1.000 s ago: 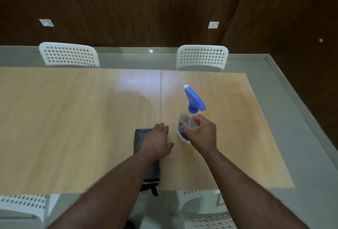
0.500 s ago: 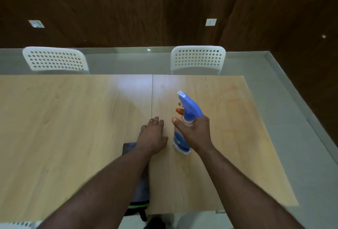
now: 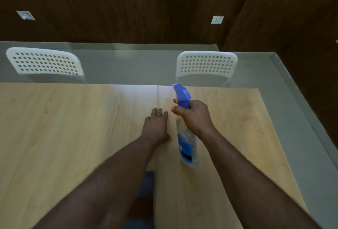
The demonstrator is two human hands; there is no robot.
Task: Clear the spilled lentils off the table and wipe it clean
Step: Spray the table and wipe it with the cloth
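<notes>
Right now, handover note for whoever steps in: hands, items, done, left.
Right hand: grips the spray bottle by its neck, lifted and tilted, blue nozzle aimed at the far side of the table.
Left hand: flat on the tabletop, fingers straight, by the centre seam.
Cloth: dark, lies near the front edge, mostly hidden under the left forearm.
Done: no lentils visible on the part of the table in view.
Left: spray the surface, then pick up the cloth and wipe. Whether any spray has landed cannot be told.

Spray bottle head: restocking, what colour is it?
Blue, on the spray bottle gripped by the right hand; head view.
</notes>
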